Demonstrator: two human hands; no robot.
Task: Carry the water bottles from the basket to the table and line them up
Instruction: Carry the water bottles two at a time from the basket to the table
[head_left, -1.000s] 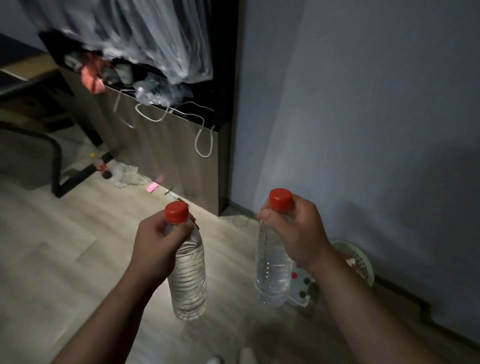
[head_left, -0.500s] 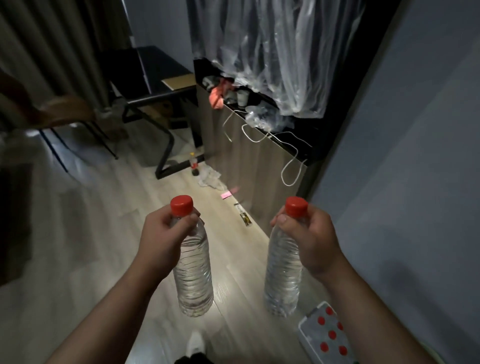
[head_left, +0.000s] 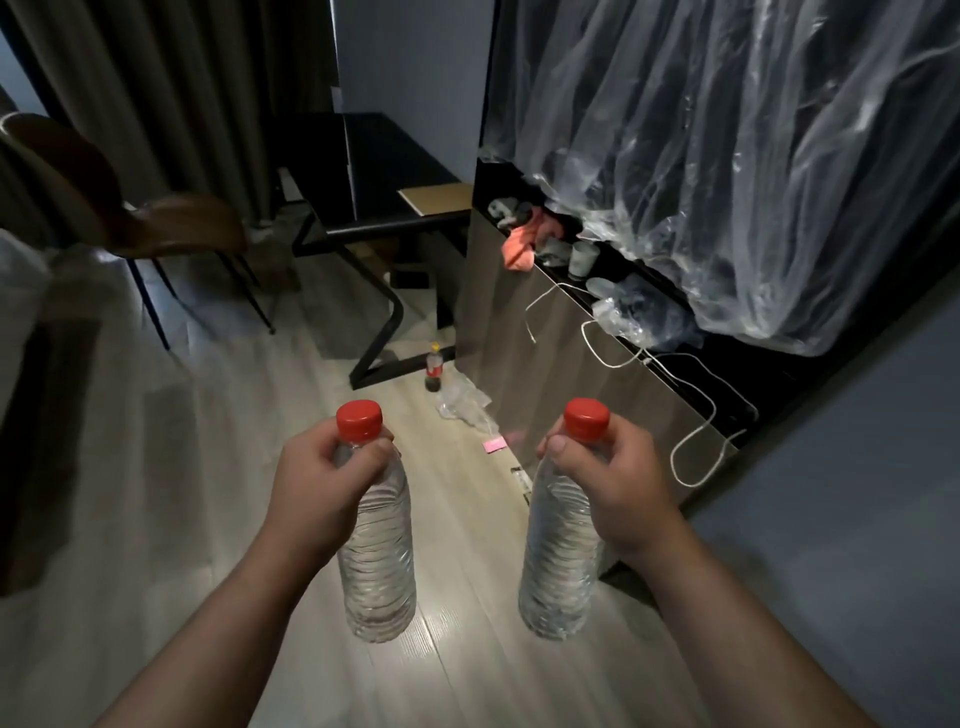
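Note:
I hold two clear water bottles with red caps upright above the wooden floor. My left hand (head_left: 324, 486) grips the neck of the left bottle (head_left: 379, 566). My right hand (head_left: 610, 480) grips the neck of the right bottle (head_left: 558, 571). Both bottles hang side by side at chest height, well apart from each other. A black table (head_left: 374, 171) stands far ahead by the curtain. The basket is out of view.
A wood-fronted cabinet (head_left: 561, 384) with clutter, white cords and a plastic-draped shelf runs along the right. A brown chair (head_left: 171, 228) stands at the left. A small cola bottle (head_left: 432, 366), crumpled plastic and a pink slip lie on the floor ahead.
The view has swung left, away from the wall and the basket. The black table and chair have come into view. Both hands keep their bottles in the same hold.

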